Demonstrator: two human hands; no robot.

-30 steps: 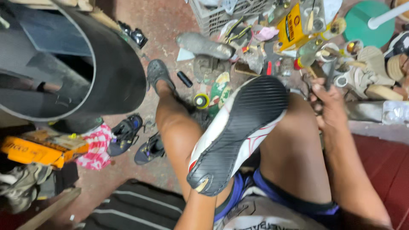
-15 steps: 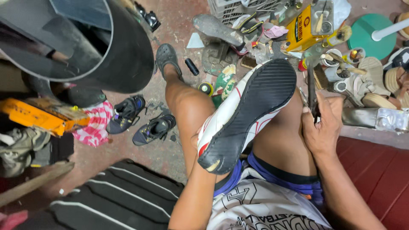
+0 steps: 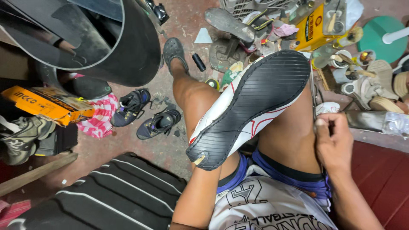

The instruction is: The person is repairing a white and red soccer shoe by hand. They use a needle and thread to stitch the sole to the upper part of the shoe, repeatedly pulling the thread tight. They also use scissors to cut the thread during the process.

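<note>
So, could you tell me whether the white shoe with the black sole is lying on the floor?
No, the white shoe with the black sole rests sole-up across the person's thighs, above the floor.

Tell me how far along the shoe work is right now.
Done: the black sole sits flush on the white shoe, which lies sole-up on the lap. In hand: the right hand pinches a thin dark tool beside the knee, apart from the shoe; the left hand is hidden. Left: no stitches show along the sole's edge, so any sewing seems not yet begun.
</note>
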